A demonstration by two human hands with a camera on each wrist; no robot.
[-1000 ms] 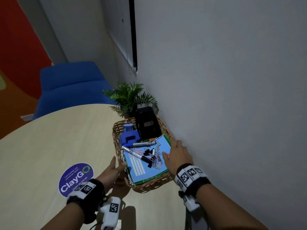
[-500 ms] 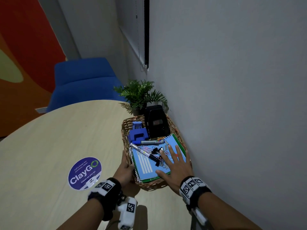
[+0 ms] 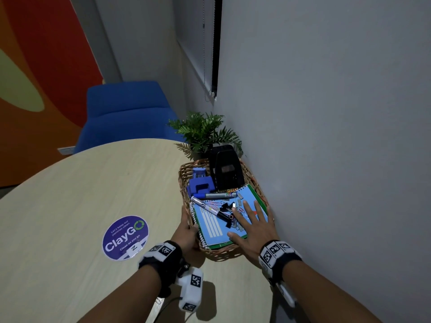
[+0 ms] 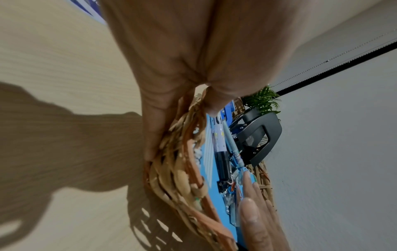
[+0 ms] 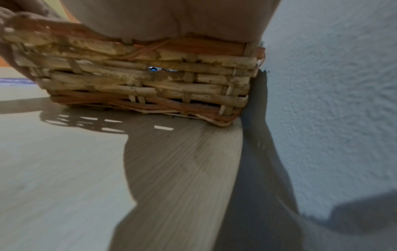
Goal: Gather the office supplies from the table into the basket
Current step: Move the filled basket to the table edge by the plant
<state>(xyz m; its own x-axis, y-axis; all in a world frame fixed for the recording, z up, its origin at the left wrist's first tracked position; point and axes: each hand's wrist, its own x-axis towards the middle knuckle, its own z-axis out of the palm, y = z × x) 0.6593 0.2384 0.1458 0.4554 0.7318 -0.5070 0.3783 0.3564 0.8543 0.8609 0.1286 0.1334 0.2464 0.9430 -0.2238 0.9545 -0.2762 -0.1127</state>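
our left hand grips the near left rim of the wicker basket, thumb inside the rim and fingers curled round the outer wall, as the left wrist view shows. our right hand lies flat with fingers spread and straight, pressing on the blue spiral notebook that lies in the basket just beside our left hand. under and ahead of our right fingertips we see a scatter of paper clips and black binder clips on the notebook cover. left of our right hand a marker with a black cap lies slanted across the notebook, and beyond it a second marker with a blue cap lies crosswise. farther ahead of both hands, a blue hole punch sits at the basket's far left and a black hole punch stands at its far end. the basket rests on the bench, its right side touching the wall beside our right hand. a potted fern stands just beyond the basket. left of our left hand a round purple "claygo" sticker sits on the bench, and a blue chair stands past the bench's far edge.
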